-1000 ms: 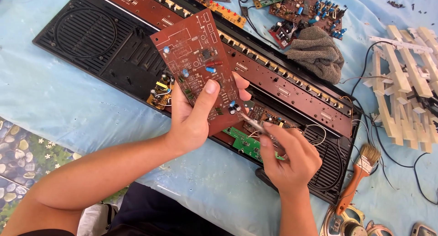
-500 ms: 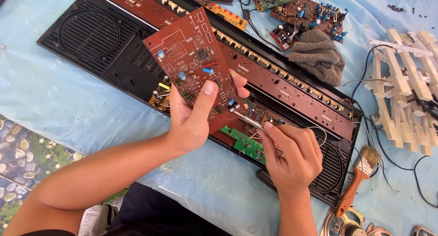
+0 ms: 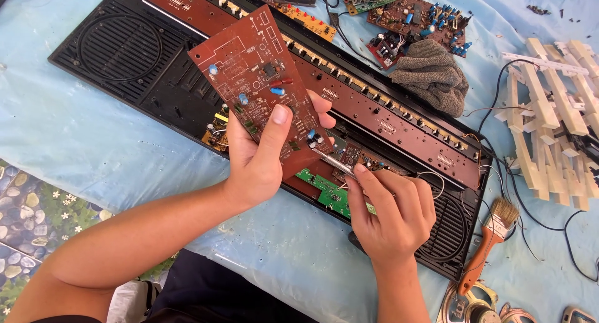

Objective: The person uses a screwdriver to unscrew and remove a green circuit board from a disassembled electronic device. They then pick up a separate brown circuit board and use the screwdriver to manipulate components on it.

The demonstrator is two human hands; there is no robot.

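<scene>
Your left hand point(image 3: 262, 164) grips the brown board point(image 3: 262, 86), tilted up over the black chassis point(image 3: 187, 92), component side facing you. Your right hand point(image 3: 393, 214) pinches a metal tool point(image 3: 334, 162), tip on the board's near edge. Brush point(image 3: 490, 239) lies near right.

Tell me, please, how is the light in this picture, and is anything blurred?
Head view: bright, even daylight; soft shadows under the left hand and right hand; the brown circuit board is sharp; the thin metal tool glints slightly; no blur shows.
</scene>
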